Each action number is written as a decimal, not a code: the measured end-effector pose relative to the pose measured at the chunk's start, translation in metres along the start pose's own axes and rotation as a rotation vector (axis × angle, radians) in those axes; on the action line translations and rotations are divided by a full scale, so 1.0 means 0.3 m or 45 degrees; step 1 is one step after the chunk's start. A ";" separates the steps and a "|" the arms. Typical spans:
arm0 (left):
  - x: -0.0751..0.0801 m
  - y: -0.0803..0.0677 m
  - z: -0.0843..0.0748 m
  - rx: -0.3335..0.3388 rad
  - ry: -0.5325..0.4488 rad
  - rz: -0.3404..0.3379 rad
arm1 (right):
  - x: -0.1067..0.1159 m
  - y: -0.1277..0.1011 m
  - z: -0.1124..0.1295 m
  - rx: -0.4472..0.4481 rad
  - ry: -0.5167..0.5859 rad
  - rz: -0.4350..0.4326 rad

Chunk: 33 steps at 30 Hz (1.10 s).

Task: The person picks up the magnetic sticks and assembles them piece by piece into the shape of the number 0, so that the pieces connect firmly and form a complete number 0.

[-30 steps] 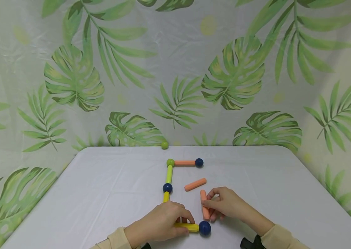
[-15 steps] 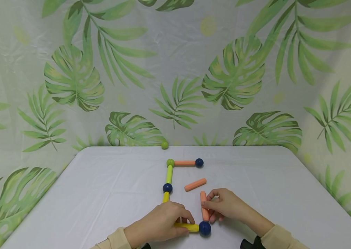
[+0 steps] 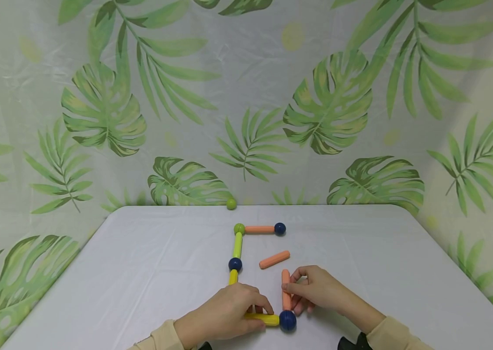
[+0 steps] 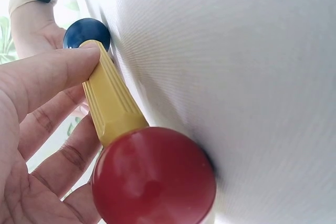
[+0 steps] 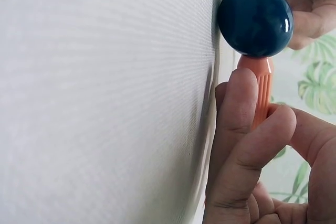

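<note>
A chain of sticks and balls lies on the white table (image 3: 141, 272). My left hand (image 3: 224, 313) grips a yellow stick (image 3: 265, 319) (image 4: 107, 98) that joins a red ball (image 4: 155, 177) to a dark blue ball (image 3: 287, 321) (image 4: 86, 32) (image 5: 255, 19). My right hand (image 3: 312, 289) pinches an orange stick (image 3: 286, 290) (image 5: 260, 90) whose near end touches that blue ball. Further back run a yellow stick (image 3: 233, 276), a blue ball (image 3: 235, 264), a green stick (image 3: 238, 245), a green ball (image 3: 239, 228), an orange stick (image 3: 260, 229) and a blue ball (image 3: 279, 228).
A loose orange stick (image 3: 274, 259) lies slanted inside the frame of sticks. A loose green ball (image 3: 231, 203) rests at the table's far edge against the leaf-print curtain (image 3: 246, 97). The curtain closes in the back and both sides.
My right hand has turned the orange stick more upright and brought its near end onto the blue ball. My left hand has stayed on the yellow stick.
</note>
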<state>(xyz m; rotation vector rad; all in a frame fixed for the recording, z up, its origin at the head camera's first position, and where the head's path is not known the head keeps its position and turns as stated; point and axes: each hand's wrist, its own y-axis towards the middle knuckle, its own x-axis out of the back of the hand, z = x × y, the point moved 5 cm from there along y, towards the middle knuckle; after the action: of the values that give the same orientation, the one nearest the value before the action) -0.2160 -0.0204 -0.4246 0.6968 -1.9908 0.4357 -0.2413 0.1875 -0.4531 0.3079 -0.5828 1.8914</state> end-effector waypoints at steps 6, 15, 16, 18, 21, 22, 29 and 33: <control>0.001 0.000 -0.001 -0.001 0.000 0.000 | -0.001 -0.003 0.000 -0.003 -0.005 0.006; 0.004 0.000 -0.001 -0.023 0.002 -0.015 | -0.016 -0.009 -0.006 -0.006 0.008 0.112; 0.004 0.000 -0.001 -0.030 0.003 -0.020 | -0.017 -0.010 -0.007 -0.002 0.009 0.120; 0.005 0.000 -0.001 -0.039 0.006 -0.027 | -0.018 -0.013 -0.008 0.001 0.020 0.134; 0.006 0.002 -0.002 -0.046 0.000 -0.025 | -0.018 -0.019 -0.012 -0.008 0.039 0.147; 0.007 0.004 -0.002 -0.046 -0.005 -0.019 | -0.018 -0.020 -0.013 -0.011 0.045 0.150; 0.062 0.024 -0.001 -0.039 -0.011 0.009 | -0.019 -0.023 -0.017 0.005 0.075 0.160; 0.125 0.049 0.006 -0.010 -0.031 -0.037 | -0.019 -0.023 -0.019 0.008 0.081 0.167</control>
<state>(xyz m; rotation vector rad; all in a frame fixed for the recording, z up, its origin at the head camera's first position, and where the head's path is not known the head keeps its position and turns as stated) -0.2409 -0.0211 -0.3931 0.7286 -2.0020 0.4034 -0.2323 0.1880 -0.4588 0.2173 -0.5662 2.0223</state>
